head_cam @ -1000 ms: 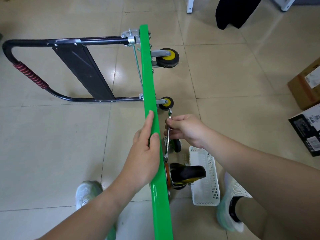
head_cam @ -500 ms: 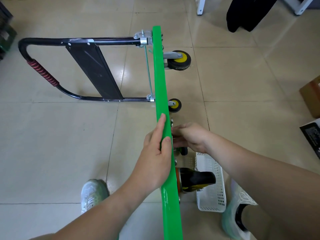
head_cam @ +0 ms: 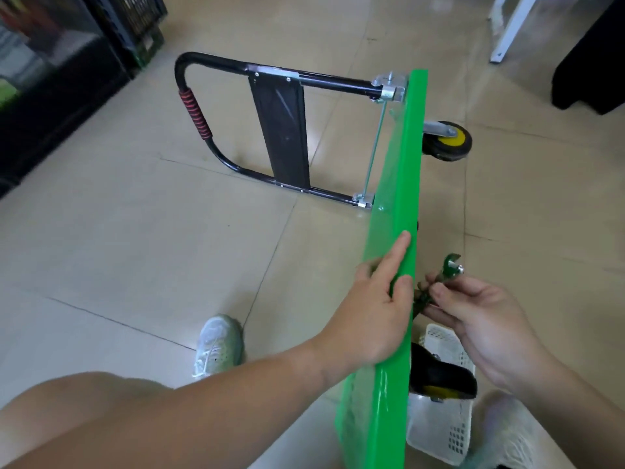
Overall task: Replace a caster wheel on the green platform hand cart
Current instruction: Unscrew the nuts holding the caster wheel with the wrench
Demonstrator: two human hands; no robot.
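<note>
Green platform cart [head_cam: 399, 184] is being stood on its long edge on the tiled floor [head_cam: 135, 248], with the deck vertical and the underside being turned to the right. The black handle [head_cam: 280, 130] is being laid out flat to the left, with a red grip [head_cam: 194, 113] on its far bar. Two casters are being shown on the underside. The far caster wheel [head_cam: 446, 143], black with a yellow hub, is at the handle end. The near caster wheel [head_cam: 439, 377], in the same colours, is close to the person and partly hidden by the deck edge.

Left hand [head_cam: 375, 309] is being rested on the upper edge about midway. The index finger is being laid straight along the edge, the thumb is being pressed on the right side, and the other fingers are being curled over the left face, so the deck is being gripped. The forearm is being brought in from the lower left.

Right hand [head_cam: 483, 319] is being held just right of the deck, between the two casters. A wrench [head_cam: 446, 269] is being pinched between thumb and fingertips, its open head being pointed up and away. A small silver part at the head is too blurred to identify.

A white basket [head_cam: 439, 431] is being seen on the floor below the near caster wheel, beside a white shoe [head_cam: 507, 431]. The other shoe [head_cam: 218, 343] is left of the deck. Black crates [head_cam: 50, 96] are being seen at upper left.
</note>
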